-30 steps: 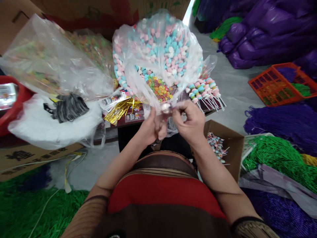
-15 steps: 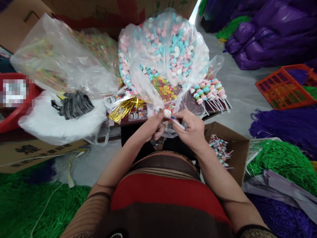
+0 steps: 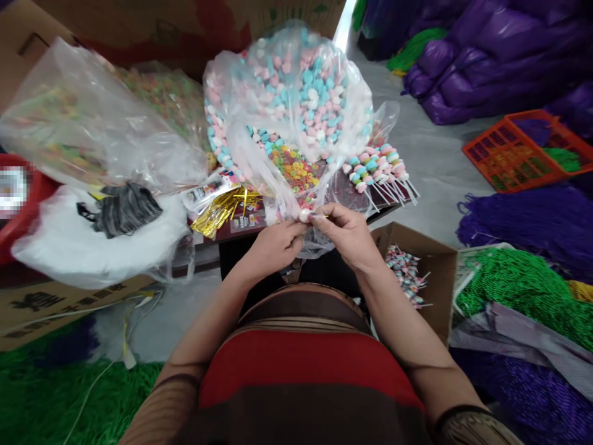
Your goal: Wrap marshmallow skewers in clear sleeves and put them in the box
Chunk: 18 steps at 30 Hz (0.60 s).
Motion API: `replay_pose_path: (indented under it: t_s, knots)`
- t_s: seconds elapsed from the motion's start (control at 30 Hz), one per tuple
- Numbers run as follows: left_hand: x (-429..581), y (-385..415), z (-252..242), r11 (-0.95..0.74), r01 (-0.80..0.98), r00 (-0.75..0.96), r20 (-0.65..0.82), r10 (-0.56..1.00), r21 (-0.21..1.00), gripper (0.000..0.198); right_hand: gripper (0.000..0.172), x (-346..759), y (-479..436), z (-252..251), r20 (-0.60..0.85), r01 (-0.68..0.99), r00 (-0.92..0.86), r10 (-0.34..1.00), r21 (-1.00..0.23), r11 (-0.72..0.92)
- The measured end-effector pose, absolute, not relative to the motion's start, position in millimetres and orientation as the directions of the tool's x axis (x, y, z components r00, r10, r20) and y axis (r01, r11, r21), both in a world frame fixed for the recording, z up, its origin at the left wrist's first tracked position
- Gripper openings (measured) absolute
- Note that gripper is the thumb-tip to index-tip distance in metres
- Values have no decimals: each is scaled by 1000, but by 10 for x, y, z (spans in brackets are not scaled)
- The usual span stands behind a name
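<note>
My left hand (image 3: 279, 246) is closed, its fingertips pinching a small whitish candy (image 3: 304, 214) at the mouth of the big clear bag. My right hand (image 3: 345, 230) meets it from the right, thumb and fingers closed on a thin stick whose end shows only faintly. Just beyond the hands, ring-shaped candies (image 3: 296, 167) lie in the opening of the bag (image 3: 287, 86), which bulges with pink, blue and white candies. Right of the bag, several finished-looking candy skewers (image 3: 377, 165) rest side by side on the dark table, white sticks pointing toward me.
Gold twist ties (image 3: 225, 211) and a dark cloth (image 3: 127, 210) on a white bag (image 3: 97, 247) are at left. A cardboard box (image 3: 435, 272) of wrapped candies stands at lower right. Beyond are an orange crate (image 3: 493, 154) and green strands (image 3: 523, 293).
The view has shifted, so the scene sits further left. My hands have come closer together around the candy, and the white stick that showed below my right fingers is now mostly hidden.
</note>
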State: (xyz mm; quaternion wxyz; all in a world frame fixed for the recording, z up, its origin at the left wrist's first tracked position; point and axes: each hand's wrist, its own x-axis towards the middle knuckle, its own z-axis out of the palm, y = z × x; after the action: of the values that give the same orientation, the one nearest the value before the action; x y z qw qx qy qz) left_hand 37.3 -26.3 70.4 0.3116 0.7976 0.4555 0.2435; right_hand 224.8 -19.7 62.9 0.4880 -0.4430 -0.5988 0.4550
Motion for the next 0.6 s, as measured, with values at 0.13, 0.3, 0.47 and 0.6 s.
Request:
replay_pose_path:
  t_s: [0.13,0.3,0.47,0.6]
  knots:
    - [481,-256,699,-379,508,456,131,880,773,24,36,2219,-275,615,277,49,-150,949,-957,287]
    - [685,-357,577,-344,449,588,17,809,825,28,32,2386,-332,620,145,-206,-33,989,-969,135]
    - [648,-365,369,-276,472,552,-37,833,838,28,21,3198,-309,341,55,-267,380,923,-949,166]
    - [460,-291,340,-247,489,454,-2,891,837,30,18,4070,-479,-115,86,27,686,723,-995,93]
